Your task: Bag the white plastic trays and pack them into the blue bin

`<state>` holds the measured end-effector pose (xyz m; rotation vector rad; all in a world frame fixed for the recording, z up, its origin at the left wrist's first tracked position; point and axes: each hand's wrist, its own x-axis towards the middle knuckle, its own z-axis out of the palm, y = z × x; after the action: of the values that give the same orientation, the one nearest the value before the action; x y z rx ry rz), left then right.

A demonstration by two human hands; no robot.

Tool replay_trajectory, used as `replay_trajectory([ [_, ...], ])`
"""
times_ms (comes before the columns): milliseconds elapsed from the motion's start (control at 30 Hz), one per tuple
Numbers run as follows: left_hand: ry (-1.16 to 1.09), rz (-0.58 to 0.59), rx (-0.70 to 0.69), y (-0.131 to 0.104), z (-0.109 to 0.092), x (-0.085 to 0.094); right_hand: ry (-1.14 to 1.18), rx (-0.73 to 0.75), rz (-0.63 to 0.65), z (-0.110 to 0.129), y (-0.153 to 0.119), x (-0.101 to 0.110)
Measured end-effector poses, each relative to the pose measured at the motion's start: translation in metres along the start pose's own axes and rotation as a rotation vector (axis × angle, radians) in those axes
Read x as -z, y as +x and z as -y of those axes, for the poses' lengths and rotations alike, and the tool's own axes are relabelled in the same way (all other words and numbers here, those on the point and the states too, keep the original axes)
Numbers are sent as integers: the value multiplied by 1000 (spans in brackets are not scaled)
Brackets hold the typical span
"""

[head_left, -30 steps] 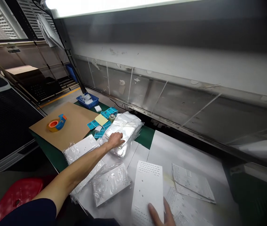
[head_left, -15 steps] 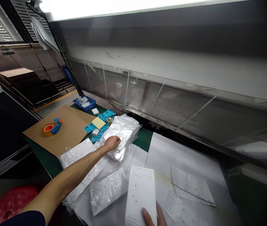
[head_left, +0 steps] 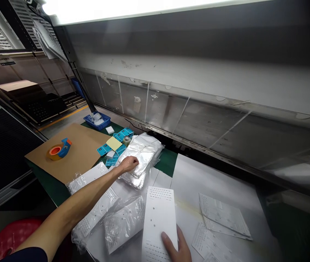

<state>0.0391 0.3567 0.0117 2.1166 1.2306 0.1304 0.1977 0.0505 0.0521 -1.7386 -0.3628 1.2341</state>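
The left hand (head_left: pixel 129 163) closes its fingers on the near edge of the stack of clear, slippery plastic bags (head_left: pixel 141 154) at ten o'clock, likely light and limp, best pinched at one corner, while the right hand (head_left: pixel 177 247) presses flat, fingers extended, on the stiff white perforated panel (head_left: pixel 159 214) at six o'clock.

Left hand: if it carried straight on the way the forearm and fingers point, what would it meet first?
The left hand already rests on the stack of clear plastic bags, so more of that stack comes first. Beyond it lie green mat and the metal rail, though depth is unclear.
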Motion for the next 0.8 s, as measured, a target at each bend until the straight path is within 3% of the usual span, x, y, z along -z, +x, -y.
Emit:
replay_trajectory([
  [100,-41,-8,7,1,3,3,129,-7,150,22,14,-11],
  [233,-110,-52,21,0,1,10,200,6,308,50,61,-42],
  [433,-258,-139,-15,-10,-10,30,140,-37,317,63,136,-79],
  [667,-396,-224,-56,-20,-26,46,172,-28,352,75,170,-110],
  [800,-443,-241,-89,-50,-48,62,188,-20,294,86,195,-138],
])
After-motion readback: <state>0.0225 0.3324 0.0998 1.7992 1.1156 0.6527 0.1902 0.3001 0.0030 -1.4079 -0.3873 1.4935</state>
